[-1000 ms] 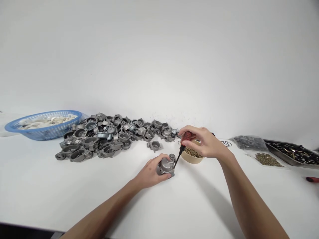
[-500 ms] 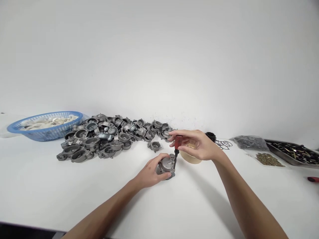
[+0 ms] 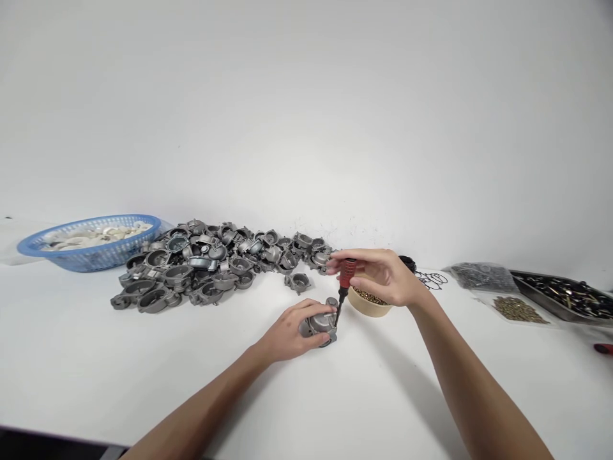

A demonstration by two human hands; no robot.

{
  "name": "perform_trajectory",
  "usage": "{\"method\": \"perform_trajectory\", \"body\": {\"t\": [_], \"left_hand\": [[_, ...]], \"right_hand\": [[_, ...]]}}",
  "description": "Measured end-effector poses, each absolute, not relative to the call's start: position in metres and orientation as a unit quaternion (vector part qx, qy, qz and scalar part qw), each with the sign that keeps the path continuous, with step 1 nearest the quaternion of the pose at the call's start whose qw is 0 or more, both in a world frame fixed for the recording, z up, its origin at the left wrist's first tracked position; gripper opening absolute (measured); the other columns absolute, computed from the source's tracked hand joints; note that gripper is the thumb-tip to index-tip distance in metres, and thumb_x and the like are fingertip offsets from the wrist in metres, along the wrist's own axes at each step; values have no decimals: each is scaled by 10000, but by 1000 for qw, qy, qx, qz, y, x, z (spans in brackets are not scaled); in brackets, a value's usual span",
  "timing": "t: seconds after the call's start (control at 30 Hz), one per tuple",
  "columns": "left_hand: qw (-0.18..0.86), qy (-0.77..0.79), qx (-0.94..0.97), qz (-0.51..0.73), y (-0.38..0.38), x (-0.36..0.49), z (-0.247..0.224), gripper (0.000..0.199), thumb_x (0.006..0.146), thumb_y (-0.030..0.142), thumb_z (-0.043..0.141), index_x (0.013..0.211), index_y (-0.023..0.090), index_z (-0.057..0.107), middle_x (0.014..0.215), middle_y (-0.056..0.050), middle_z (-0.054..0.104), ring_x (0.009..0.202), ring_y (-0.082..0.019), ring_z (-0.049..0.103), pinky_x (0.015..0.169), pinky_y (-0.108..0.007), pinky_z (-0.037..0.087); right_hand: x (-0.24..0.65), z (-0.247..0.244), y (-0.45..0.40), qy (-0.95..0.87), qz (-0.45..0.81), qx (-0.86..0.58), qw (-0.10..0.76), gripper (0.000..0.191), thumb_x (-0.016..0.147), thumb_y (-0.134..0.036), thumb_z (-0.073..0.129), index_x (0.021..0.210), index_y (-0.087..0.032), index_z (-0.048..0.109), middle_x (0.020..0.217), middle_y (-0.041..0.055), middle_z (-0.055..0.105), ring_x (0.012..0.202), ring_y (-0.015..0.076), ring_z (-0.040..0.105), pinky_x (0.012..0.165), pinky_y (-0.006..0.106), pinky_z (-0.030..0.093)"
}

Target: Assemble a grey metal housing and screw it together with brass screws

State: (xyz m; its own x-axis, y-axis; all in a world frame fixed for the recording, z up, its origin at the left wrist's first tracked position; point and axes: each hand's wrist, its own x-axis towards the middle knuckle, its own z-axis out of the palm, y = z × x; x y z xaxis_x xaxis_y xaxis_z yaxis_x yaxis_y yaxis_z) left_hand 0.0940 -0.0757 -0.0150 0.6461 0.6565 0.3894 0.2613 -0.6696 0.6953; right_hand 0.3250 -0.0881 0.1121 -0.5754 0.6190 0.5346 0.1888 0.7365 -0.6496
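Observation:
My left hand (image 3: 292, 331) is wrapped round a grey metal housing (image 3: 320, 324) on the white table, thumb at its near side and fingers over its top. Above and to the right, my right hand (image 3: 378, 276) grips the red handle of a screwdriver (image 3: 348, 273). The screwdriver leans slightly, its dark shaft pointing down to the right edge of the housing; the exact contact of its tip is too small to make out. Partly behind my right hand stands a round tan bowl (image 3: 368, 306) of small brass-coloured pieces.
Grey metal housings (image 3: 177, 275) are heaped at the left, with a single housing (image 3: 297, 282) nearer the middle. A blue basket (image 3: 96, 255) holds pale pieces. On the right are black rings (image 3: 433, 280), bagged parts (image 3: 481, 276), small screws (image 3: 520, 309) and a metal tray (image 3: 550, 302).
My right hand and the screwdriver handle have shifted slightly right, so the screwdriver leans more. The fingers of my left hand now reach further over the housing. More of the bowl's contents shows.

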Motion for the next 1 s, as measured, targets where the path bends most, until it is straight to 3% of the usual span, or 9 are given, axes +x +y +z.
{"method": "perform_trajectory", "body": {"t": [0.1,0.27,0.37,0.53,0.67,0.77,0.87,0.93,1.0], "left_hand": [[302,270,855,325,-76,94,-15,464,823,325,669,1280,304,592,1189,-36,623,1060,-221,592,1001,-379,462],[299,270,856,325,-76,93,-14,465,820,314,669,1278,313,588,1196,-34,611,1064,-214,589,995,-360,467],[297,268,856,327,-77,93,-14,458,824,297,664,1275,323,589,1206,-28,597,1065,-204,588,997,-346,466],[295,270,857,325,-77,93,-13,462,814,301,668,1270,313,592,1195,-34,597,1047,-208,595,999,-359,469],[294,272,857,324,-78,93,-12,456,813,302,665,1263,313,594,1195,-35,596,1046,-210,595,997,-367,476],[298,276,854,325,-78,94,-12,455,808,286,665,1257,313,596,1188,-31,599,1032,-204,604,993,-362,480],[296,282,851,330,-78,95,-13,455,794,265,664,1243,311,603,1175,-26,605,1021,-199,607,988,-351,482],[288,282,851,336,-78,96,-14,459,777,246,667,1229,310,610,1165,-23,611,1012,-197,610,977,-342,486],[279,279,852,344,-77,97,-15,467,760,228,671,1217,307,616,1153,-21,618,1003,-195,613,965,-333,488]], "right_hand": [[327,111,-87,-842,232,-258,412,365,834,-299,701,1196,-268,661,1005,66,680,852,179,669,769,364,594],[328,109,-84,-836,279,-238,408,404,879,-293,644,1281,-262,608,1121,99,665,917,200,668,778,393,595],[328,109,-82,-829,235,-255,438,363,792,-257,750,1150,-257,691,980,67,689,827,184,674,778,383,588],[329,107,-82,-827,300,-246,406,443,843,-288,692,1276,-261,605,1144,100,659,961,217,676,826,406,584],[330,106,-81,-838,198,-266,434,376,772,-289,767,1139,-274,690,902,43,695,827,189,671,791,389,580],[330,107,-82,-849,211,-242,419,385,831,-289,703,1213,-273,654,1008,73,692,911,205,663,844,421,563],[329,108,-83,-839,271,-244,405,388,870,-270,655,1256,-257,622,1062,87,681,909,205,676,795,397,586],[328,108,-84,-838,226,-262,421,375,825,-258,713,1196,-261,663,952,58,688,827,183,674,765,373,590],[327,108,-84,-846,184,-263,425,385,800,-251,738,1179,-268,675,963,56,683,833,180,666,787,377,583]]}}
